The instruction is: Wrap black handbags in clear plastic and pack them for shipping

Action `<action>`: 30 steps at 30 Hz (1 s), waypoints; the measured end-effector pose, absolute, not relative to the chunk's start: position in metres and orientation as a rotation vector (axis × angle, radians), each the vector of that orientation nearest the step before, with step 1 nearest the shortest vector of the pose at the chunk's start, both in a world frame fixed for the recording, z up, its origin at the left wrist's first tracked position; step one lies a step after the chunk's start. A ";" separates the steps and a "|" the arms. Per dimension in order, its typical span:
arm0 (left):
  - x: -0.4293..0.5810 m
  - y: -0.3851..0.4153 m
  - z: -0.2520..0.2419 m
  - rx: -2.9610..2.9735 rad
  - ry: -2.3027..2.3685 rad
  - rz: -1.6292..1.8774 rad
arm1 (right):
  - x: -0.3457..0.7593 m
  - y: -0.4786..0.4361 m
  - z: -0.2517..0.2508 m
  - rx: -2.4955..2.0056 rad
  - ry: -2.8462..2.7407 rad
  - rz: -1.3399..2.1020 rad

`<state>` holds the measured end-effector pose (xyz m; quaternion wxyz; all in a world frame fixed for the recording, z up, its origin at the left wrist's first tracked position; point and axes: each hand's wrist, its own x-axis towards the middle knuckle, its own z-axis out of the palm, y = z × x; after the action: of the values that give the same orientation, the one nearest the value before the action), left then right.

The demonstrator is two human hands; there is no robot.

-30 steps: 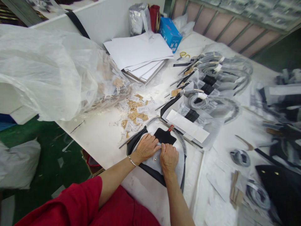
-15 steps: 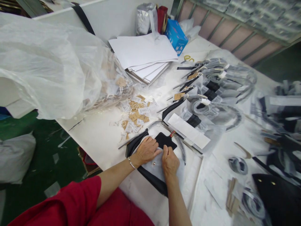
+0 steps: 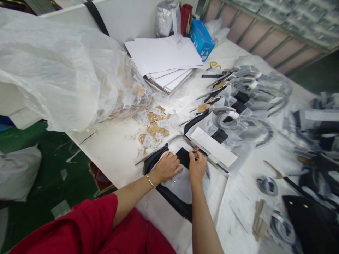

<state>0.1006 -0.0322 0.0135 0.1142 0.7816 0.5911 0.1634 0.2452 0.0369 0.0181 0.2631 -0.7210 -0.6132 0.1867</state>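
On the white table (image 3: 100,151) above green floor (image 3: 53,141), the bag (image 3: 177,188) lies lengthwise along the near edge, black tab (image 3: 182,156) pointing away; my left hand (image 3: 166,167) rests thumb-spread, my right hand (image 3: 197,167) pinches its red tag (image 3: 195,150).

The left hand (image 3: 166,168) is laid palm down, its fingers loosely bent and its thumb extended toward the right hand (image 3: 198,167), where thumb and fingertips are pinched together. The left forearm (image 3: 134,197) is slanted inward; the right forearm (image 3: 203,215) is pointed nearly straight ahead.
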 end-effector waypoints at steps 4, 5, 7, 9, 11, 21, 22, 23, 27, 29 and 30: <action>0.100 -0.033 0.016 2.298 1.729 0.471 | 0.252 0.031 0.017 -1.798 -1.626 0.432; 0.100 -0.033 0.016 2.299 1.731 0.465 | 0.255 0.025 0.020 -1.715 -1.677 0.388; 0.100 -0.033 0.016 2.303 1.728 0.453 | 0.260 0.009 0.027 -1.549 -1.832 0.326; 0.100 -0.034 0.016 2.310 1.717 0.442 | 0.262 -0.008 0.036 -1.448 -1.992 0.293; 0.100 -0.034 0.015 2.315 1.709 0.428 | 0.261 -0.023 0.045 -1.419 -2.123 0.250; 0.097 -0.042 0.018 2.354 1.650 0.374 | 0.262 -0.048 0.051 -1.191 -2.264 0.189; 0.097 -0.042 0.018 2.354 1.651 0.370 | 0.262 -0.048 0.050 -1.166 -2.264 0.198; 0.097 -0.042 0.017 2.354 1.651 0.366 | 0.262 -0.048 0.049 -1.153 -2.270 0.200; 0.097 -0.041 0.017 2.362 1.652 0.342 | 0.260 -0.047 0.053 -1.176 -2.297 0.148; 0.098 -0.042 0.018 2.374 1.660 0.343 | 0.261 -0.049 0.058 -1.171 -2.308 0.150; 0.098 -0.043 0.018 2.378 1.669 0.352 | 0.262 -0.050 0.060 -1.167 -2.312 0.167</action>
<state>0.0980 -0.0425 0.0182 0.1075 0.8078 0.5671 0.1196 0.2616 -0.0503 0.0602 0.2698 -0.4328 -0.8579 0.0621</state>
